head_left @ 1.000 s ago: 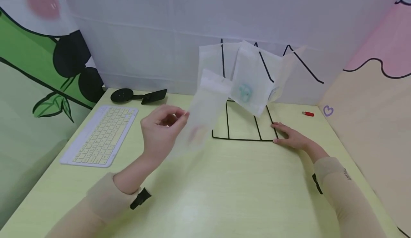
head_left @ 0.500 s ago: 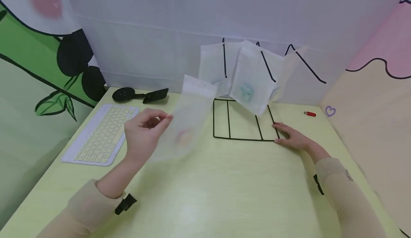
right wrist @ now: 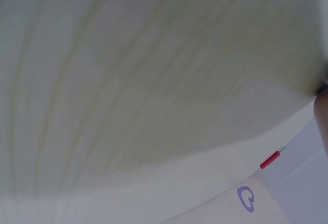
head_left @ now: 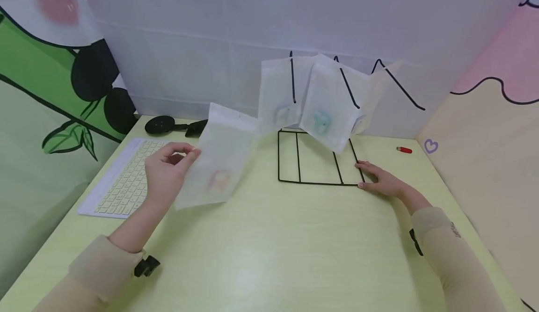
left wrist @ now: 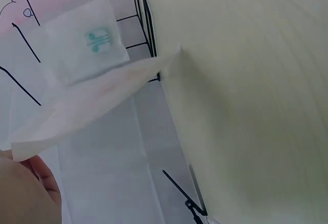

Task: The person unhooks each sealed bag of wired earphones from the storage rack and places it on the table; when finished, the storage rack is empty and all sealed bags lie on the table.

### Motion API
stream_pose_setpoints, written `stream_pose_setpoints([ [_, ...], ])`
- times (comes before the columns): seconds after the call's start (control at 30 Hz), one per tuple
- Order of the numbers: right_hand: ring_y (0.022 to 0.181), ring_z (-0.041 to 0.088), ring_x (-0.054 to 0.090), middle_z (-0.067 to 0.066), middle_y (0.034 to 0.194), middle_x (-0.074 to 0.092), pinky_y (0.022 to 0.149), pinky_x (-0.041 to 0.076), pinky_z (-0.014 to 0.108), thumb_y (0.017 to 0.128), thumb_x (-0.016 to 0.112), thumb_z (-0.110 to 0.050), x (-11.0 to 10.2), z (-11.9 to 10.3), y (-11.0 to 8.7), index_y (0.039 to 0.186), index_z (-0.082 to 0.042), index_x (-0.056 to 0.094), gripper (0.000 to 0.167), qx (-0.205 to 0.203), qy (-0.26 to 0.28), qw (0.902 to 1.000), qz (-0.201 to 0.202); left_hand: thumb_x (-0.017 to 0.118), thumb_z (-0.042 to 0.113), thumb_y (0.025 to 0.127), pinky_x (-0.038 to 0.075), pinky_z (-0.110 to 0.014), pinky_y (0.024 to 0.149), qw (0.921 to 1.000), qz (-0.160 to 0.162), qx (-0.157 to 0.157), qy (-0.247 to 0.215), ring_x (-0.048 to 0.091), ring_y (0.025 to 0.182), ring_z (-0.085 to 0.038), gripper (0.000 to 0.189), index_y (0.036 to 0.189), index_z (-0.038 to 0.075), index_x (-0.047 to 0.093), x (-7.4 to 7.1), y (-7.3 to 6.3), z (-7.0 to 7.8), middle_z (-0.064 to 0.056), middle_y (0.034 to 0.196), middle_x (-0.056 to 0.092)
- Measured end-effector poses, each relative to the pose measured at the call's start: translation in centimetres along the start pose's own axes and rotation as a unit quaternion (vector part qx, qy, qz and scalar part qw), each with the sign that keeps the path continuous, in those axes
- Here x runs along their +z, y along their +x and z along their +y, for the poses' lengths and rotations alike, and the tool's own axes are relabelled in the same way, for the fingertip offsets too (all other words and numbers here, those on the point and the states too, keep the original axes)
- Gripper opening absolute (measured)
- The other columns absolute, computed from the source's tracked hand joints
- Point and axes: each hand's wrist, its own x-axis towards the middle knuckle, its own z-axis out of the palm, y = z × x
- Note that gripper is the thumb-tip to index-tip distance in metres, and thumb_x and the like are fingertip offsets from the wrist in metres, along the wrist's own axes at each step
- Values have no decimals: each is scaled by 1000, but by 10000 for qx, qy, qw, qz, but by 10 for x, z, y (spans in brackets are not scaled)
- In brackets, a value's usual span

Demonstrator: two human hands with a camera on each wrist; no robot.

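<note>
My left hand [head_left: 166, 171] pinches the left edge of a thin translucent white bag [head_left: 227, 139] between thumb and fingers. A blurry pink and orange item shows through near the bag's bottom, and the bag hangs tilted over the table. More such bags hang on the arms of a black wire rack [head_left: 320, 183]: a left one [head_left: 273, 85] with a greyish item, a middle one [head_left: 330, 92] with a teal item, and one partly hidden behind it. With thumb and fingers spread, my right hand [head_left: 383, 181] rests on the right side of the rack's base.
A white keyboard [head_left: 122, 181] lies at the left, partly behind my left hand. Behind it is a black folding stand with a round base [head_left: 160, 125]. A small red stick with a metal end [head_left: 404, 149] lies at the back right.
My left hand has moved left, carrying the bag away from the rack; the bag has turned its broad side more toward the head view. My right hand stays on the rack's base.
</note>
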Motion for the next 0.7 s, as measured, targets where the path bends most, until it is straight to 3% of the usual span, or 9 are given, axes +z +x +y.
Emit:
stream_pose_setpoints([
  [0.13,143,42,3,16,158,8,108,6,67,90,61,-42,0,-2,-1,150,-15,27,74,-38,6,10000,5,78,25,78,43,-12,54,9988,18,-367,325,57,62,-4,24,91,6,71,-5,8,-11,19,78,62],
  [0.27,142,43,3,17,157,8,107,6,68,90,61,-40,0,-2,-1,149,-13,27,73,-91,25,9999,39,78,29,78,45,-11,56,9975,-60,-485,507,59,64,-4,28,93,7,70,-9,14,-23,17,79,61],
  [0.47,142,44,3,18,157,8,107,5,68,90,61,-41,2,0,-2,149,-14,27,73,-118,4,9999,33,76,29,80,43,-8,58,9943,-160,-330,1001,54,63,-1,33,101,8,63,-14,24,-42,6,84,61],
  [0.7,141,46,3,19,157,8,106,6,69,90,61,-40,2,0,-1,149,-14,27,73,-102,4,9999,51,67,23,88,39,-5,62,9783,-948,-31,1840,56,75,-16,33,113,7,51,-23,35,-53,-13,100,63],
])
